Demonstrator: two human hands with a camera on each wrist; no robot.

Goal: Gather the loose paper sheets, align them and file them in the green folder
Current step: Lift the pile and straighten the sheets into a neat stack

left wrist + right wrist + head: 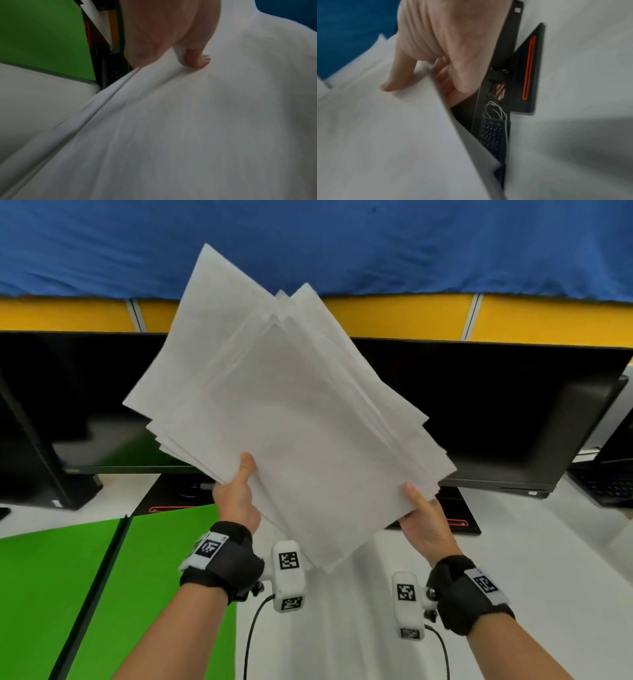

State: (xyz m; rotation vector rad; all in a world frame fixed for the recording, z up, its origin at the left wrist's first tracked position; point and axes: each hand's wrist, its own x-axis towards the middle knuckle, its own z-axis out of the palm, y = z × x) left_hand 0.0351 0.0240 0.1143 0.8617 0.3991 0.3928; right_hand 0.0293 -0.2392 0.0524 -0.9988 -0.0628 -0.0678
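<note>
At frame centre, the left hand [236,501] and right hand [426,520] pinch a fanned stack of thin white paper sheets [287,412] by its lower edges, a light, floppy, slippery load likely best held there.

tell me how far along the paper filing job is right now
Done: the paper sheets are gathered into one stack, lifted off the desk. In hand: the left hand and right hand each pinch a lower edge, but corners fan out, so aligning isn't finished. Left: squaring the stack, then filing it in the green folder, lying open at the left with no sheets visible in it.
</note>
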